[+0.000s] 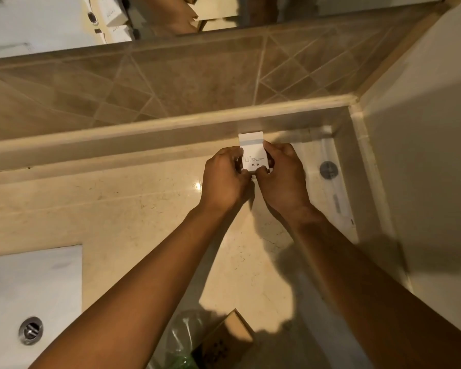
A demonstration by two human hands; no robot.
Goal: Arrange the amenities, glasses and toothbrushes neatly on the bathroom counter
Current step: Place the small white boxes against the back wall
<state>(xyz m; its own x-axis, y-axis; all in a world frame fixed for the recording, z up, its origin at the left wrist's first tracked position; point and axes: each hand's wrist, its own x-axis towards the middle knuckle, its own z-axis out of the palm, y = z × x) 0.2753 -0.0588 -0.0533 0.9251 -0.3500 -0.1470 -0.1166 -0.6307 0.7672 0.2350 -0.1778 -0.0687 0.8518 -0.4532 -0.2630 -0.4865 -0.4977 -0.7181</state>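
A small white amenity box (252, 153) with printed text and an open top flap is held just above the beige counter (144, 209), close to the back ledge. My left hand (225, 177) grips its left side and my right hand (281, 175) grips its right side and lower edge. A long white wrapped toothbrush packet (336, 190) with a round grey mark lies along the right wall in the corner. Whatever sits under the box is hidden by my fingers.
A white sink (24, 302) with a metal drain (30, 330) is at lower left. A brown cardboard box (224, 339) and a clear plastic bag (179, 342) sit at the near edge. A mirror above the tiled backsplash reflects white boxes (112, 14).
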